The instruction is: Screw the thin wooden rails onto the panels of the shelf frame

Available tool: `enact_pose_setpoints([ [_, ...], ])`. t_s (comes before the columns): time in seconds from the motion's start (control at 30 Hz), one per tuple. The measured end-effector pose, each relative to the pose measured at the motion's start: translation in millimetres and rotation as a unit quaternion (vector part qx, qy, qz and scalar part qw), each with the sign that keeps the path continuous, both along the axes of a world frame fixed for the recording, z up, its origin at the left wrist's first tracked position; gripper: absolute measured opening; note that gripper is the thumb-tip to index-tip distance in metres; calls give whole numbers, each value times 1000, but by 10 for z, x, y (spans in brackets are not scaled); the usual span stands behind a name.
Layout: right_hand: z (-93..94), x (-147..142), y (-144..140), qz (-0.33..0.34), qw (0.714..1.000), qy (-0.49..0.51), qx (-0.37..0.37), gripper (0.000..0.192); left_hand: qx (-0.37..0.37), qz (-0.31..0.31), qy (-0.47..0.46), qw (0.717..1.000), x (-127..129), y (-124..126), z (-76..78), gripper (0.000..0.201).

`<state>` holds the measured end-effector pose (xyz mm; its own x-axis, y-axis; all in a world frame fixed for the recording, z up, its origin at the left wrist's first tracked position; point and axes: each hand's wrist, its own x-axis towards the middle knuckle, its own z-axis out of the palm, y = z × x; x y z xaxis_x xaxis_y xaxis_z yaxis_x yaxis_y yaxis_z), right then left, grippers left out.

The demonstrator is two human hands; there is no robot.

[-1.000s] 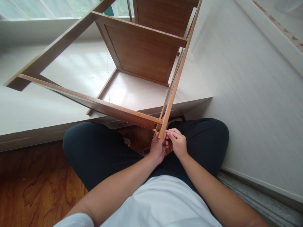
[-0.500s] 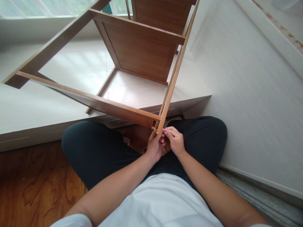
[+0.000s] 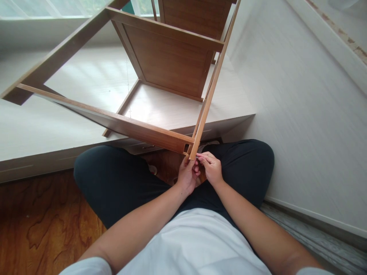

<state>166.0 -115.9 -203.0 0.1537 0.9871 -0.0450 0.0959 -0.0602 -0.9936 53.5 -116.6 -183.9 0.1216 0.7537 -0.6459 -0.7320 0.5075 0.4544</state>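
A brown wooden shelf frame point(image 3: 160, 57) lies tipped toward me, its far end resting on a pale platform point(image 3: 51, 126). Its near corner hangs over my lap. My left hand point(image 3: 187, 177) grips the lower end of the thin side rail point(image 3: 209, 91) at that corner. My right hand point(image 3: 212, 169) is beside it, fingertips pinched together at the rail's end. Whether something small sits between those fingertips I cannot tell. I sit cross-legged in dark trousers point(image 3: 114, 179).
A white wall point(image 3: 301, 114) rises close on the right, with a grey floor strip point(image 3: 321, 244) at its base. Reddish wood flooring point(image 3: 43, 229) lies to my left. A window point(image 3: 43, 7) runs along the top left behind the platform.
The frame's near corner and both hands have shifted slightly up and left in view. The grip on the rail looks the same.
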Motion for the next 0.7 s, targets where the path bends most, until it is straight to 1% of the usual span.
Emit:
enact_pose_setpoints([
  [0.2, -7, 0, 3, -1, 1000, -2, 3, 21, 12, -1, 9, 1000, -6, 6, -8, 45],
  [0.7, -18, -2, 39, 10, 999, -23, 22, 22, 17, 8, 22, 1000, 0, 24, 16, 46],
])
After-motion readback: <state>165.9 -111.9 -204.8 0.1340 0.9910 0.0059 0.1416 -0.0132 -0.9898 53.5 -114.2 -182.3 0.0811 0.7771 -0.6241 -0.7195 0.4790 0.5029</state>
